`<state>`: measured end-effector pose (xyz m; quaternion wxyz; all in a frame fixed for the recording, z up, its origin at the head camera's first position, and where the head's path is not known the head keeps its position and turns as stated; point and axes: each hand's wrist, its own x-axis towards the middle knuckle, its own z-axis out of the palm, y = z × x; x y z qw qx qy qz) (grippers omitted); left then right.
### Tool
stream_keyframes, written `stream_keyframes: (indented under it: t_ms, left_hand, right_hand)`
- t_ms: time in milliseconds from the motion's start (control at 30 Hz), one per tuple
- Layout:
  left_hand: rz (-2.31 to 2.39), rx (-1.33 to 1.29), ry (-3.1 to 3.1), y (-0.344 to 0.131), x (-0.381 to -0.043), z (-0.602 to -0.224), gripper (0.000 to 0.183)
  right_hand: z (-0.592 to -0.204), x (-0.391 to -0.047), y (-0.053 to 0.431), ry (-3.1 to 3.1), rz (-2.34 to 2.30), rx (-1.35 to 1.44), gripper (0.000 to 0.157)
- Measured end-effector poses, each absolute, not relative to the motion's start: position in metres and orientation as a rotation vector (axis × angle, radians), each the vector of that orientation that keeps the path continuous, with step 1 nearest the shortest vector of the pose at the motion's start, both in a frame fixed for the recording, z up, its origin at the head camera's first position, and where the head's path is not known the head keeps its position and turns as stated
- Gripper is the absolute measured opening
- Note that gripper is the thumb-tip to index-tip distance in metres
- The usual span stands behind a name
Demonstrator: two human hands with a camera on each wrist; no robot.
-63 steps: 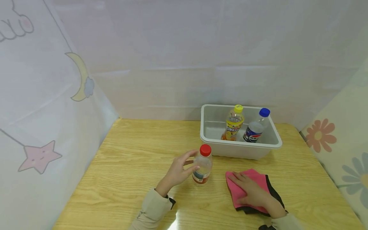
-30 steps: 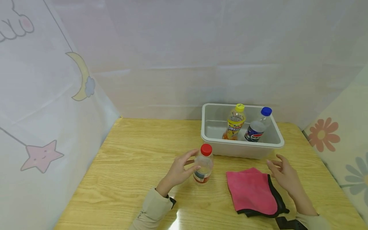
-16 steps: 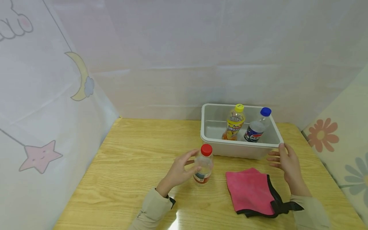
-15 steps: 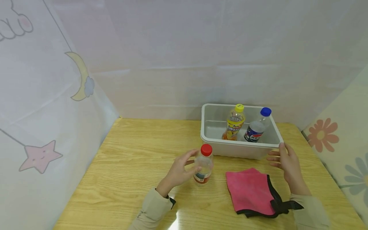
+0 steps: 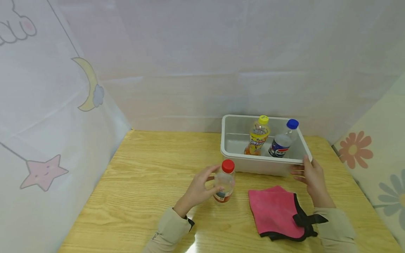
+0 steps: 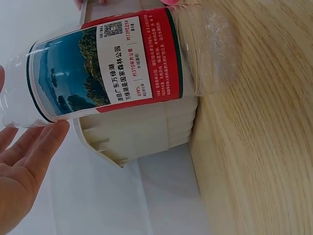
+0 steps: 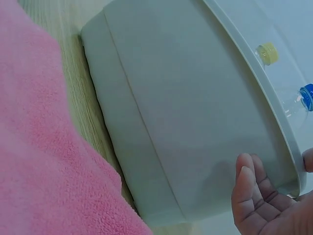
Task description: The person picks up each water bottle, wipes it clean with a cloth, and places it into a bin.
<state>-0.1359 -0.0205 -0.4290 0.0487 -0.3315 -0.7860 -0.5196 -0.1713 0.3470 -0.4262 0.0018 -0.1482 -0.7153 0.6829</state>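
Note:
My left hand (image 5: 199, 188) holds a clear plastic water bottle (image 5: 223, 182) with a red cap, its thumb in front and fingers behind. The bottle stands upright on the wooden table; the left wrist view shows its lake-picture label (image 6: 73, 68) and fingertips at its side. My right hand (image 5: 313, 177) grips the front right corner of a light grey plastic bin (image 5: 259, 164). In the right wrist view the thumb (image 7: 308, 160) lies at the rim, with the fingers below it against the outer wall. Inside the bin are a yellow-capped bottle (image 5: 257, 140) and a blue-capped Pepsi bottle (image 5: 280, 144).
A folded pink cloth (image 5: 275, 212) with black edging lies in front of the bin, partly below the right wrist's black strap (image 5: 308, 219). White sheeting (image 5: 177, 95) hangs behind the wooden table (image 5: 142, 168), with printed sheets along both sides.
My right hand has left the pink cloth, moved forward and right, and taken hold of the bin's front right corner. The left hand stays at the red-capped bottle.

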Motion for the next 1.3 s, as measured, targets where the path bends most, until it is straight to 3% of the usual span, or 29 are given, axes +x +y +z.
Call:
stream_keyframes:
  t_ms: [300, 467, 667, 833, 900, 1167, 1300]
  left_hand:
    - [-1.598, -1.083, -2.307, -0.019, -0.139, -0.404, 0.063]
    - [-1.574, -1.166, -2.216, -0.017, -0.147, -0.384, 0.063]
    - [-1.493, -1.168, -2.169, -0.013, -0.159, -0.359, 0.065]
    - [-1.451, -1.158, -2.137, -0.010, -0.170, -0.341, 0.064]
    - [-1.439, -1.161, -2.125, -0.008, -0.175, -0.334, 0.064]
    - [-1.393, -1.179, -2.080, -0.002, -0.192, -0.315, 0.064]
    - [-1.361, -1.183, -2.075, 0.001, -0.205, -0.307, 0.064]
  right_hand:
    - [-0.426, -0.169, 0.348, -2.083, 2.344, -0.394, 0.073]
    - [-0.428, -0.168, 0.346, -1.952, 2.466, -0.302, 0.058]
    - [-0.430, -0.171, 0.344, -1.918, 2.484, -0.302, 0.057]
    - [-0.430, -0.170, 0.344, -1.867, 2.510, -0.266, 0.033]
    - [-0.431, -0.171, 0.344, -1.857, 2.509, -0.261, 0.030]
    - [-0.435, -0.173, 0.345, -1.863, 2.500, -0.254, 0.029]
    - [-0.436, -0.173, 0.346, -1.889, 2.480, -0.267, 0.045]
